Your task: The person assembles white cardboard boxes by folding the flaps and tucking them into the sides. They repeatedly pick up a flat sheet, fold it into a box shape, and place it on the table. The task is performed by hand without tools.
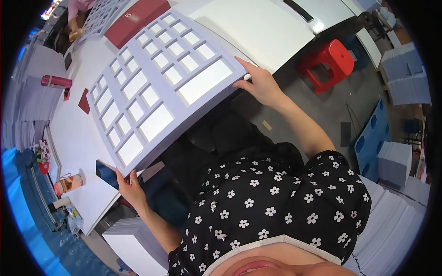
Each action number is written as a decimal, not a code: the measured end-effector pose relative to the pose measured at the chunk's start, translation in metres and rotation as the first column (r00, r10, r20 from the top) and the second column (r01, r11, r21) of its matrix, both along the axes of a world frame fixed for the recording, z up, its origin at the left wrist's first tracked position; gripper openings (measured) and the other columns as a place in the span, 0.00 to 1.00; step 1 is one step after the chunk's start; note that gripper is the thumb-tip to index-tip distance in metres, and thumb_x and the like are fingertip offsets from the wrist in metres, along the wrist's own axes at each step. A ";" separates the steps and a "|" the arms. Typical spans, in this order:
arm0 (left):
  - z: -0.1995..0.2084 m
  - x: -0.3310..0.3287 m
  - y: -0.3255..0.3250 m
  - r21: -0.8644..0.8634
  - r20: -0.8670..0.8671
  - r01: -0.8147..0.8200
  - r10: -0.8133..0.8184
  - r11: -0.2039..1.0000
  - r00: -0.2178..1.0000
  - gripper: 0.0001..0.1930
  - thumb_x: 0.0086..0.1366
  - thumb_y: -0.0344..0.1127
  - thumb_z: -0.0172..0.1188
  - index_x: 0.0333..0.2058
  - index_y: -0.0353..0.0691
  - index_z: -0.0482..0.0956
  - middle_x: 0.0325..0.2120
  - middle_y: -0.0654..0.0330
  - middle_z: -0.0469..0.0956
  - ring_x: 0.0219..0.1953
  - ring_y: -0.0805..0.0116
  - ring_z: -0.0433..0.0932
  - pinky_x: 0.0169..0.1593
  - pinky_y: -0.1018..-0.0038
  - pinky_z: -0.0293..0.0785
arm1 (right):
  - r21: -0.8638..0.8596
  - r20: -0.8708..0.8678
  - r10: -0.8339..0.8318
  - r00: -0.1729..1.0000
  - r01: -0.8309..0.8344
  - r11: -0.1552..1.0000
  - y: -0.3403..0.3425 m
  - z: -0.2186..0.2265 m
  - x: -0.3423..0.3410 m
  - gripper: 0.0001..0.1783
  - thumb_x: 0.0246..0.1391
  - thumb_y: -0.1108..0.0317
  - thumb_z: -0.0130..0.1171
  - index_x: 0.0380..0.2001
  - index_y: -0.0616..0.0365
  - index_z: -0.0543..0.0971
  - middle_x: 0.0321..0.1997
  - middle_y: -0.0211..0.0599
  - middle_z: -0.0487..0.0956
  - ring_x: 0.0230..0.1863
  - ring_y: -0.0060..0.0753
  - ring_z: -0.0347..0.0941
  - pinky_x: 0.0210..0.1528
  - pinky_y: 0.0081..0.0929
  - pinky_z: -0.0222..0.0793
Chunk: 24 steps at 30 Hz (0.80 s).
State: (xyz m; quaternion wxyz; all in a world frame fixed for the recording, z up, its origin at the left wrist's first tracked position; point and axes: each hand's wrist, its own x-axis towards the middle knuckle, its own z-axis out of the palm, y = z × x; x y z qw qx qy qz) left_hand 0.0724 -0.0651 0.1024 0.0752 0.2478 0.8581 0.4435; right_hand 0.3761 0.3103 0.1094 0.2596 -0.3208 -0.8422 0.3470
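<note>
Both my hands hold a large pale lavender panel (149, 73) with rows of rectangular cutouts in several sizes, white showing through them. It lies slanted over the white table, its near edge jutting past the table toward me. My left hand (131, 187) grips the near left corner, thumb and fingers closed on the edge. At the right corner, my right hand (263, 86) pinches the panel between thumb and fingers. What lies under the panel is hidden.
Beyond the panel sit a dark red box (137, 24) and another lattice panel (102, 17), near a co-worker's hand (76, 34). A maroon bottle (56, 82) stands at left. To the right are a red stool (329, 64) and stacked white sheets (393, 161).
</note>
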 end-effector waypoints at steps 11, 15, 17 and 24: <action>0.004 0.008 0.001 -0.014 -0.030 -0.041 0.041 0.999 0.999 0.23 0.65 0.26 0.62 0.57 0.27 0.70 0.44 0.52 0.81 0.44 0.68 0.80 0.49 0.74 0.75 | 0.031 -0.057 -0.039 0.998 0.040 0.999 0.008 0.004 0.000 0.27 0.52 0.62 0.67 0.56 0.55 0.76 0.35 0.38 0.84 0.34 0.40 0.80 0.38 0.29 0.74; 0.009 0.013 0.004 -0.010 -0.069 -0.039 0.039 0.999 0.997 0.22 0.64 0.25 0.63 0.56 0.26 0.71 0.42 0.52 0.81 0.44 0.69 0.80 0.49 0.74 0.75 | 0.169 -0.097 -0.038 0.995 0.054 0.984 0.008 -0.001 0.005 0.25 0.49 0.65 0.68 0.52 0.57 0.78 0.33 0.36 0.85 0.31 0.38 0.81 0.35 0.27 0.74; 0.007 0.015 0.001 -0.008 -0.048 -0.056 0.056 0.998 0.997 0.21 0.64 0.25 0.63 0.55 0.26 0.72 0.42 0.52 0.81 0.44 0.68 0.80 0.49 0.74 0.75 | 0.193 -0.085 -0.035 0.996 0.050 0.980 0.008 0.001 0.006 0.26 0.48 0.67 0.69 0.52 0.57 0.78 0.33 0.36 0.85 0.31 0.38 0.81 0.35 0.27 0.75; 0.018 0.010 0.003 0.015 0.018 -0.016 0.016 1.000 1.000 0.18 0.62 0.23 0.63 0.49 0.25 0.73 0.40 0.52 0.81 0.43 0.68 0.80 0.48 0.74 0.75 | 0.079 -0.164 -0.078 0.983 0.092 0.993 0.005 -0.001 0.009 0.25 0.46 0.70 0.69 0.51 0.53 0.80 0.33 0.40 0.84 0.32 0.41 0.81 0.36 0.27 0.74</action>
